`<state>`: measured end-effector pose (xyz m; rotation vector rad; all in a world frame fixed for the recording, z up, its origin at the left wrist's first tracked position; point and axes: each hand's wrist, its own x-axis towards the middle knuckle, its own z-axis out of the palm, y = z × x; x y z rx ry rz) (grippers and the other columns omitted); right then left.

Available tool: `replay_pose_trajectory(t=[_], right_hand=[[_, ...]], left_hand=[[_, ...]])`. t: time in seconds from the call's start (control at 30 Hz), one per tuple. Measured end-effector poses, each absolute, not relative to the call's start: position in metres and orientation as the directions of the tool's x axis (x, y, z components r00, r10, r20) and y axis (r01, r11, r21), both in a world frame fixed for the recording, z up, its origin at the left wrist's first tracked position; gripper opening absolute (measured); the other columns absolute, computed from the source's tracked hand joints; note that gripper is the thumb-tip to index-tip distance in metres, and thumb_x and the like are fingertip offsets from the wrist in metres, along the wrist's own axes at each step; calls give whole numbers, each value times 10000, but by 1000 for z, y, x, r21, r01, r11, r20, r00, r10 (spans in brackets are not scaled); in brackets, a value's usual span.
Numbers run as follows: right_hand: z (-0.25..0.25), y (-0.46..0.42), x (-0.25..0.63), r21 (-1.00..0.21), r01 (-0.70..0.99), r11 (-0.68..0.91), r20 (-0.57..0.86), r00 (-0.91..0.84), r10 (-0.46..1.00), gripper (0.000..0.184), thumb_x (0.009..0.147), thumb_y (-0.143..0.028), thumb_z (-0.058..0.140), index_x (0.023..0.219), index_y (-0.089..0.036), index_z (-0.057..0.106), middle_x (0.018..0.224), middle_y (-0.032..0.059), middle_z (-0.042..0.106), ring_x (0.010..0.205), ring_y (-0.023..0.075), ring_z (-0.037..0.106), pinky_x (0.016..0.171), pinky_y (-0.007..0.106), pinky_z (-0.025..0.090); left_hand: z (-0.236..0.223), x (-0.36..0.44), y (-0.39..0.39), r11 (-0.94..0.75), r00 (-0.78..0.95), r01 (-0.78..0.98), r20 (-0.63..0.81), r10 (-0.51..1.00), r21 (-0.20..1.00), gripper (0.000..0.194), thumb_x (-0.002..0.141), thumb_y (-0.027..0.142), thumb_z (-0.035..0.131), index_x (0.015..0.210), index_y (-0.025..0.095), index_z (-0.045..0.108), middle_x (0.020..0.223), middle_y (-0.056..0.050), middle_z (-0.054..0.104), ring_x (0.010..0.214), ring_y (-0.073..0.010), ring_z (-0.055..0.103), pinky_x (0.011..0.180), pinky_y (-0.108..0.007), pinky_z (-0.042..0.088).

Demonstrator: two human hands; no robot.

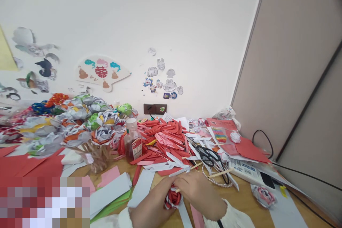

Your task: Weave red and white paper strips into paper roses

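Observation:
A red and white folded-paper flower (173,199) is between my hands, low in the head view. My left hand (155,203) is curled round its left side and underside. My right hand (196,192) has bent fingers pressed against the flower's top right edge; its fingertips are partly hidden. A small pale tip shows by those fingers, too small to name. Just behind my hands, a thin wooden stick (196,166) lies near a heap of red, pink and white folded paper strips (165,137). White paper strips (185,213) lie under the flower.
Black-handled scissors (208,155) and a bead string (224,185) lie right of the heap. A glue bottle (133,142) stands behind left, beside a holder of sticks (97,160) with paper flowers (104,131). Another paper flower (263,196) and black cables (307,176) are at right.

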<state>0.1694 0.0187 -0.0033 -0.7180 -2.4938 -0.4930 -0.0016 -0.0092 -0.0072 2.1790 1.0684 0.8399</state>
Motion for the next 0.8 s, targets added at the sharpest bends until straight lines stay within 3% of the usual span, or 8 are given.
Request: replay_pose_trajectory(t=[0.1,0.23,0.33,0.47,0.57,0.8], right_hand=[[0,19,171,151,555,818,583,-718,380,248,922,-169,397,743,-183,568,652,1,609,570,146,546,522,257,370],[14,14,176,-87,554,828,660,-591,465,292,959,-234,311,948,-208,602,726,5,652,642,142,585,568,245,389],[18,12,178,-201,570,796,698,-487,525,306,958,-246,307,952,-213,611,767,13,666,678,145,596,580,246,384],[14,8,172,-233,561,795,720,-450,529,255,933,-292,375,888,-214,614,717,6,644,641,144,575,577,250,363],[7,6,163,-232,575,785,749,-409,522,280,926,-358,398,798,-213,600,662,-2,621,591,145,552,557,257,341],[-5,5,149,-245,617,748,800,-307,516,335,925,-448,383,789,-215,583,656,-6,631,587,157,564,552,262,349]], left_hand=[[-8,-2,-8,-508,474,470,279,835,721,604,619,45,550,1195,217,493,1230,-94,585,1139,-235,524,968,-355,412],[-5,-1,-7,-482,391,429,324,861,764,551,622,62,578,1148,212,512,1171,-92,613,1090,-246,553,943,-365,429],[-1,0,-6,-450,307,395,346,887,801,495,630,74,594,1100,209,512,1101,-78,634,1017,-236,585,894,-352,457],[0,-1,-6,-426,227,371,365,903,825,378,659,94,586,1011,206,505,972,-48,649,876,-201,620,792,-313,495],[-4,-1,-4,-402,146,388,376,915,829,407,661,102,578,1041,206,477,977,-55,642,862,-206,623,781,-329,498],[-17,2,-3,-394,32,408,419,908,824,513,631,86,564,1121,175,443,1129,-123,591,1067,-259,557,936,-423,430]])
